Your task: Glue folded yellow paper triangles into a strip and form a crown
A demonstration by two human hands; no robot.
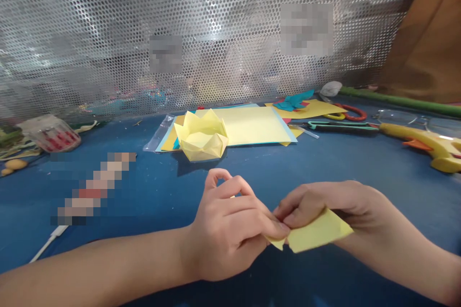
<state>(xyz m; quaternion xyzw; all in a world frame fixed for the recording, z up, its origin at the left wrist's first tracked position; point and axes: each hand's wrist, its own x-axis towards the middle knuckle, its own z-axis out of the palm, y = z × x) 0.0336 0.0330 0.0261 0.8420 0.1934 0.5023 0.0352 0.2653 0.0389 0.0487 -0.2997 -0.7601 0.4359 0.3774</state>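
Observation:
A piece of yellow paper [319, 232] is held between both hands low in the view, with a notch or split in its lower edge between them. My left hand [232, 225] is closed on the paper's left part, most of which its fingers hide. My right hand [320, 204] pinches the paper beside the left fingertips, and a flat flap hangs below its fingers. Beyond my left hand, a folded yellow paper bowl [202, 136] with pointed rims stands on the blue table [154, 177].
Yellow sheets [255, 127] lie behind the bowl. To the right are scissors [349, 112], a black-and-green tool [342, 126] and a yellow-handled tool [425, 136]. A clear container [55, 134] and a pixelated object with a white cable [45, 249] are left. A perforated metal screen [126, 24] stands behind.

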